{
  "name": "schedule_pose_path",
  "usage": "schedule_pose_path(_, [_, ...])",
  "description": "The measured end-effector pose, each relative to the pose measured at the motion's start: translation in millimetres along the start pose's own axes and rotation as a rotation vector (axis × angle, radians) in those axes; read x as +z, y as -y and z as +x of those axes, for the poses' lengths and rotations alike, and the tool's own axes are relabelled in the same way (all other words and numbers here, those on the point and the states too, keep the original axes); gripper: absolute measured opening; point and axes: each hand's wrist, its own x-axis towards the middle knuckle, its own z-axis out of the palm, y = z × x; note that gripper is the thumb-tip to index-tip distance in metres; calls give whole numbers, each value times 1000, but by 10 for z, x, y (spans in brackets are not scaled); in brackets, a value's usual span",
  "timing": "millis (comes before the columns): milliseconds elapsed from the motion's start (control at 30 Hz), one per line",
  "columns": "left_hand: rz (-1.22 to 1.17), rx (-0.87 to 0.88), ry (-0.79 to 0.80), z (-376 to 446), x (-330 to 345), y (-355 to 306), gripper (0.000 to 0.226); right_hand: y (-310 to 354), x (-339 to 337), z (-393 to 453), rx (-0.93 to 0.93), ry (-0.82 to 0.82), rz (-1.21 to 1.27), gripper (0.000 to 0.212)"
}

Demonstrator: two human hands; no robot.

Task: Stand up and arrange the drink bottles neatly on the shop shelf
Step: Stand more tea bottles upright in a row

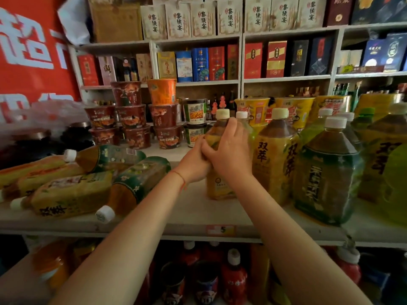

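Head camera looks forward and slightly down, close to the white shelf (193, 214).

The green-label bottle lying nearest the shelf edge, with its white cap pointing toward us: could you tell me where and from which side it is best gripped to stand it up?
Probably grip the green-label bottle around its narrow shoulder just behind the white cap, coming from the front of the shelf. The cap end overhangs toward the edge and is free, while another lying bottle crowds its left side.
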Motion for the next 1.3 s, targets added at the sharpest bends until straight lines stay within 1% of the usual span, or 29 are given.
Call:
schedule_pose_path(67, [116, -18, 28, -92, -52, -8, 70, -4, -4, -30, 8, -6, 8, 85])
schedule_pose_path(133, [296, -10, 67, -279, -223, -97, 57, 59, -1, -115, 4, -44, -31, 85])
schedule_pose_path(167, [389, 0, 72, -355, -330, -115, 47, 100, 11, -170, -29, -103, -66, 81])
schedule_pose_path(233, [506, 10, 29, -471, -582, -110, 30, 249, 60, -310, -192, -221, -95, 66])
schedule_pose_path(267, [528, 13, -15, -539, -736, -96, 26, 358, 99, -377, -298, -243, -69, 58])
schedule_pose_path(300, [532, 7, -60, -588, -865, -66, 23, 452, 142, -427, -395, -226, -27, 51])
schedule_pose_path(333, [529, 3, -105, -639, -989, -26, 23, 560, 170, -458, -466, -177, 12, 46])
schedule_pose_path(367, [535, 3, -141, -694, -1116, 25, 23, 691, 184, -486, -499, -85, 40, 44])
schedule_pose_path(400, [549, 7, -167, -755, -1236, 86, 24, 820, 189, -504, -499, 41, 48, 47])
schedule_pose_path(467, [588, 7, -191, -884, -1456, 258, 24, 1019, 233, -511, -479, 332, -16, 65])
schedule_pose_path(533, [594, -15, -197, -1001, -1639, 506, 24, 1189, 308, -503, -507, 597, -192, 91])
schedule_pose_path(567, [585, -33, -191, -1041, -1689, 625, 25, 1238, 335, -496, -541, 690, -282, 100])
schedule_pose_path(633, [557, -52, -160, -1123, -1771, 837, 26, 1342, 381, -473, -583, 825, -385, 102])
schedule_pose_path(700, [541, -25, -138, -1183, -1736, 978, 27, 1382, 360, -450, -595, 894, -430, 100])
schedule_pose_path(767, [584, 39, -183, -1251, -1664, 1077, 28, 1439, 336, -470, -646, 882, -527, 98])
schedule_pose_path(867, [659, 134, -253, -1280, -1589, 1159, 31, 1536, 367, -589, -795, 747, -711, 97])
schedule_pose_path(1000, [674, 230, -247, -1279, -1589, 1234, 32, 1552, 370, -620, -964, 633, -811, 93])
schedule_pose_path(1033, [672, 260, -242, -1288, -1597, 1251, 32, 1515, 351, -611, -977, 605, -811, 92])
schedule_pose_path(1067, [668, 283, -234, -1296, -1602, 1268, 32, 1457, 331, -607, -950, 588, -784, 92])
schedule_pose_path(1100, [661, 298, -225, -1303, -1604, 1277, 33, 1395, 308, -613, -880, 579, -717, 89])
schedule_pose_path(1167, [619, 290, -189, -1312, -1586, 1249, 39, 1282, 248, -655, -662, 555, -499, 85])
schedule_pose_path(1233, [528, 227, -109, -1299, -1528, 1178, 56, 1225, 161, -676, -462, 508, -324, 84])
schedule_pose_path(1300, [457, 127, -19, -1265, -1431, 1076, 79, 1168, 89, -657, -307, 435, -176, 85])
